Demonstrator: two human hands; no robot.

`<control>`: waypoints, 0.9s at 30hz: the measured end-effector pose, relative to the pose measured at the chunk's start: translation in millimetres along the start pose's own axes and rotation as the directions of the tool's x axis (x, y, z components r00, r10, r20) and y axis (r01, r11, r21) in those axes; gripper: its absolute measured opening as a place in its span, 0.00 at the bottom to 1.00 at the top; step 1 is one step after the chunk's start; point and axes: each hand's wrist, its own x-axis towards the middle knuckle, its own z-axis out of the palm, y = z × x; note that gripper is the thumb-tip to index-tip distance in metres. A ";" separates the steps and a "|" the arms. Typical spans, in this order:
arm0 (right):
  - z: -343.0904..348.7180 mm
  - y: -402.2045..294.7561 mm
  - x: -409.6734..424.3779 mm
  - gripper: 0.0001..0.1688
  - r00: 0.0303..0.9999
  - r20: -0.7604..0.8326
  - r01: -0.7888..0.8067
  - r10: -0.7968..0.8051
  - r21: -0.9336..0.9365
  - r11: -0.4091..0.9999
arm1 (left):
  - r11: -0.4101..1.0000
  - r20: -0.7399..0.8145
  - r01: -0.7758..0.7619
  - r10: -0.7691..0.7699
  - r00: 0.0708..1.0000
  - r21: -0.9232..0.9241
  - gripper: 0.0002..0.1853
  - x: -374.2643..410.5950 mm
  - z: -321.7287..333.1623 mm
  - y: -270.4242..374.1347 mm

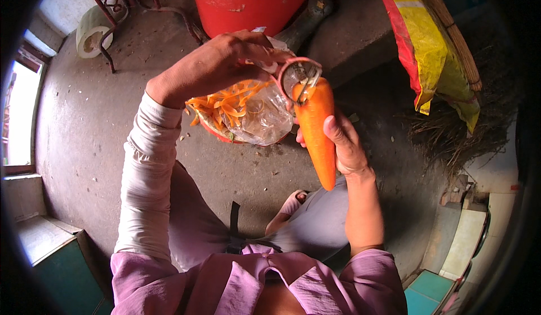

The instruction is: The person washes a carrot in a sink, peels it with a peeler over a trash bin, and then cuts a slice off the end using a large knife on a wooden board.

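Observation:
My left hand (241,59) grips a peeler with a pinkish-red frame (280,79). Its blade end rests at the broad top of a large orange carrot (318,129). My right hand (347,146) holds the carrot from the side, with its tapered tip pointing down toward me. Below my left hand, orange peelings (230,103) lie in a low container with a red rim (214,134). A crumpled clear plastic bag (270,118) lies in it beside the peelings. My left forearm partly covers the container.
A big red tub (253,2) stands ahead, beside a dark green gourd-like object (310,19). A cut pale gourd (94,40) lies near metal furniture legs (107,55) at far left. On the right hang a yellow-and-red sack (422,40) and dry brush (448,137).

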 end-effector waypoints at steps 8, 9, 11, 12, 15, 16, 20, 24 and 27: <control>-3.2 -8.8 2.0 0.46 0.998 0.047 0.049 -0.052 0.075 0.996 | 0.991 -0.099 0.123 -0.129 0.987 -0.059 0.13 -8.5 -12.3 -9.1; -1.1 -8.5 0.7 0.44 0.998 0.038 0.037 -0.041 0.088 0.995 | 0.998 -0.072 0.043 -0.045 0.996 -0.038 0.14 -2.2 -9.3 0.8; 1.9 -6.4 0.5 0.41 0.999 0.033 0.015 -0.019 0.118 0.993 | 0.997 -0.033 0.029 -0.032 0.999 -0.068 0.23 3.2 -3.9 17.6; 1.5 -6.3 -1.8 0.41 0.999 0.029 -0.019 0.016 0.116 0.993 | 0.998 -0.018 0.008 -0.009 1.000 -0.062 0.23 4.2 -2.2 20.2; -1.6 -5.4 -3.4 0.42 0.999 0.041 -0.028 0.023 0.101 0.995 | 0.997 -0.001 -0.019 0.019 1.000 -0.073 0.23 4.1 1.0 17.7; -3.3 -3.9 -3.3 0.43 0.998 0.059 -0.033 0.027 0.110 0.993 | 0.997 0.002 -0.021 0.022 1.000 -0.080 0.22 4.2 1.5 15.5; -2.6 -2.5 -3.6 0.51 0.994 0.107 -0.012 -0.009 0.192 0.981 | 0.991 0.010 0.035 -0.034 0.999 -0.126 0.21 -0.3 2.7 -0.7; -2.1 -18.4 -8.6 0.64 0.991 0.113 0.034 -0.068 0.278 0.960 | 0.966 -0.011 0.234 -0.237 0.972 -0.111 0.19 -13.9 -6.5 -23.1; -4.4 -20.0 -6.9 0.64 0.992 0.120 -0.004 -0.039 0.340 0.940 | 0.983 -0.087 0.155 -0.163 0.983 -0.099 0.19 -5.4 -10.4 -9.3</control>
